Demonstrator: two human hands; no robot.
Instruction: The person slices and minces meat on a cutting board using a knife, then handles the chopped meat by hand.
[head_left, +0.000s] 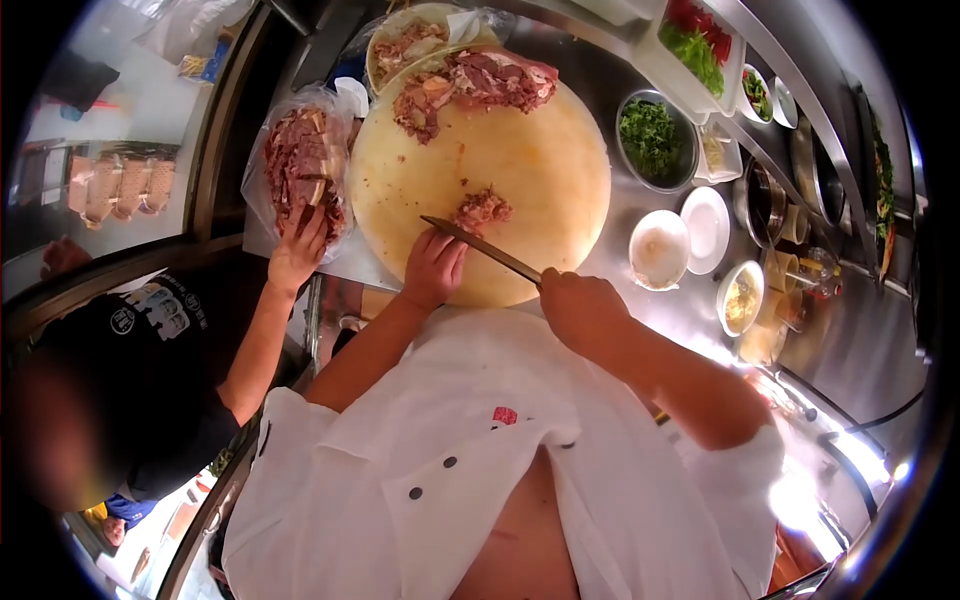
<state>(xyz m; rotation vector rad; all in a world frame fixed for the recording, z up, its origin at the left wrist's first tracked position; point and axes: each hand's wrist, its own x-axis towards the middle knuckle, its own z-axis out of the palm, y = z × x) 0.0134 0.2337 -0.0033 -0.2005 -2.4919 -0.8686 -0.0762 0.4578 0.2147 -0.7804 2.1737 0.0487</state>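
Observation:
My right hand [583, 312] is wrapped round the handle of a knife [490, 250], its blade slanting up and left over the round chopping board [540, 180]. Just beyond the blade lies a small heap of chopped meat [483, 210]. My left hand [434, 268] rests at the board's near edge, close to the knife's tip. Its fingers are bent and together; anything inside them is hidden. Larger pieces of meat [500, 80] lie at the board's far side.
At left, a co-worker's hand [297, 250] touches meat in a plastic bag [290, 165]. Behind the board stands a bowl of meat [400, 50]. To the right are a metal bowl of chopped greens [655, 140], white bowls [660, 250] and a vegetable tray [690, 55].

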